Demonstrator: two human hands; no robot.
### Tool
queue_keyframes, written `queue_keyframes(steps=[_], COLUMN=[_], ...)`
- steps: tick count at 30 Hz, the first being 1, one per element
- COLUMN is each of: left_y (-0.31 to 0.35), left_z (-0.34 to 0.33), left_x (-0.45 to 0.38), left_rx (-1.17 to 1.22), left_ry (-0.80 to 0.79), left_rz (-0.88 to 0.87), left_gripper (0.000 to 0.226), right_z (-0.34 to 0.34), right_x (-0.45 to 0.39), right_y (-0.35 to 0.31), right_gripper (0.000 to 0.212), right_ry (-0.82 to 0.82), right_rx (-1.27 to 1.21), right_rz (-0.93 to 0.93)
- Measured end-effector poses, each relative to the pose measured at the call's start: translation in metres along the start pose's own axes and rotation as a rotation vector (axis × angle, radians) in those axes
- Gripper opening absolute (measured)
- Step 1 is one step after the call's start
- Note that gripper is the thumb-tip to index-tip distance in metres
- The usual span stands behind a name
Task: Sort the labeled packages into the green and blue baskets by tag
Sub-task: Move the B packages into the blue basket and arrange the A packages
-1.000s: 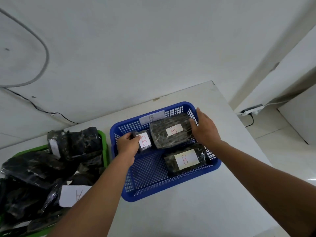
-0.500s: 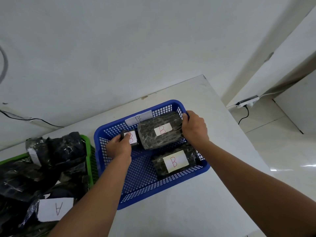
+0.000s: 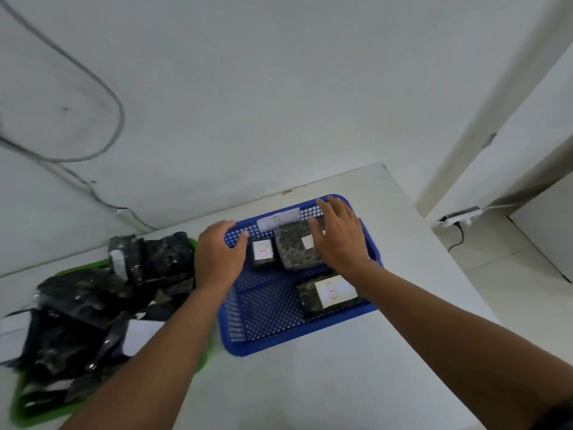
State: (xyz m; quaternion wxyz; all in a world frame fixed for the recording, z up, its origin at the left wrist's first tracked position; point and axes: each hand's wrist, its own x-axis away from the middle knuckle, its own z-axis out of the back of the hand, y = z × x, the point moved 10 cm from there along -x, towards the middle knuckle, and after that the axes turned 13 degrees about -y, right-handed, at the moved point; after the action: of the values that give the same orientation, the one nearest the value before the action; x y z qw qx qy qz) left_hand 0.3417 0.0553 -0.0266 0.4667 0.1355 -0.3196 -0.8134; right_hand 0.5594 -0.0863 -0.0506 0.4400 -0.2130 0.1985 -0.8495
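Note:
The blue basket (image 3: 263, 339) stands on the white table and holds three dark wrapped packages with white B tags: a small package (image 3: 263, 252), a large package (image 3: 294, 251) and a flat package (image 3: 328, 294) near the front right. My left hand (image 3: 217, 256) hovers over the basket's left rim, fingers spread, holding nothing. Above the large package my right hand (image 3: 341, 240) is flat and open, covering part of its tag. The green basket (image 3: 21, 401) at the left is heaped with black packages (image 3: 80, 308).
The table's right edge (image 3: 434, 243) drops to a tiled floor with a white power strip (image 3: 459, 217). A grey cable (image 3: 102, 88) loops on the wall behind. A white tag (image 3: 280, 218) hangs on the blue basket's far wall.
Both hands have let go of the packages and lifted. The left hand moved left off the small package; the right hand now hovers over the large package.

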Motion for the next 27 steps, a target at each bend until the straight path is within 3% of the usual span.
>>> queue_keyframes(steps=[8, 15, 19, 23, 27], left_y=[-0.068, -0.168, -0.209, -0.234, -0.255], left_z=[0.147, 0.237, 0.261, 0.258, 0.237], left_x=[0.063, 0.117, 0.123, 0.112, 0.099], left_rx=[-0.240, -0.292, -0.287, -0.263, -0.260], left_ry=[0.149, 0.199, 0.212, 0.142, 0.025], left_rz=[-0.059, 0.078, 0.063, 0.054, 0.048], left_gripper=[0.036, 0.038, 0.036, 0.038, 0.045], right_z=[-0.059, -0.127, -0.174, -0.212, -0.231], right_x=[0.029, 0.060, 0.056, 0.043, 0.040], right_y=[-0.176, -0.317, -0.359, -0.369, -0.363], right_gripper=[0.050, 0.041, 0.048, 0.073, 0.062], right_ry=[-0.091, -0.189, -0.364, -0.485, -0.502], right_rx=[0.016, 0.005, 0.033, 0.152, 0.162], right_rz=[0.331, 0.512, 0.473, 0.356, 0.297])
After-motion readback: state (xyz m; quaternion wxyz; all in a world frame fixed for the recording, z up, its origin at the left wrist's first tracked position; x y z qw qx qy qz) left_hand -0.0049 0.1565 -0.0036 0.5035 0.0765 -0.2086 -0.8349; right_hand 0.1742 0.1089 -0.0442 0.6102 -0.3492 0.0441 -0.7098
